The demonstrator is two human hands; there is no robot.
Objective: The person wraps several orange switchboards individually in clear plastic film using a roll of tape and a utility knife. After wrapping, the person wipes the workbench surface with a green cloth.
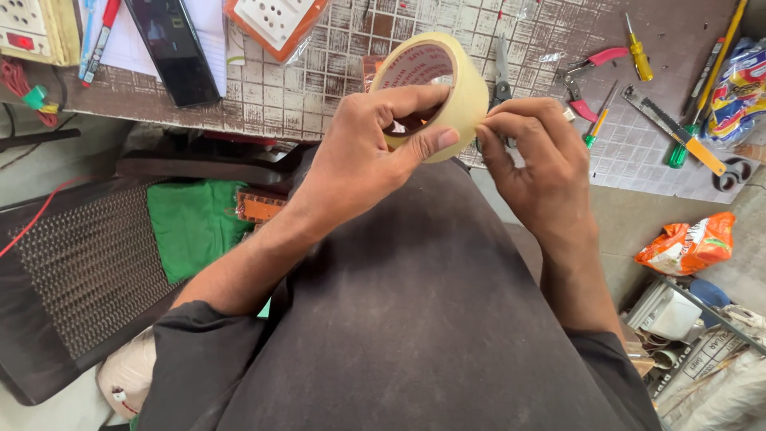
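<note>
A wide roll of clear yellowish packing tape [459, 84] is held up in front of my lap, its core facing me. My left hand [363, 156] grips it, index finger through the core and thumb pressed on the outer face. My right hand [535, 164] pinches at the roll's right edge with its fingertips, touching the tape surface. Both forearms come up over my dark trousers [415, 319].
Behind the hands a checked worktable [319, 88] carries a black phone [171, 48], an orange-and-white switch plate [275, 22], scissors [501, 68], red pliers [586, 76], screwdrivers [638, 52] and a small saw [674, 132]. An orange snack packet [686, 243] lies right; a mesh chair with green cloth [191, 223] stands left.
</note>
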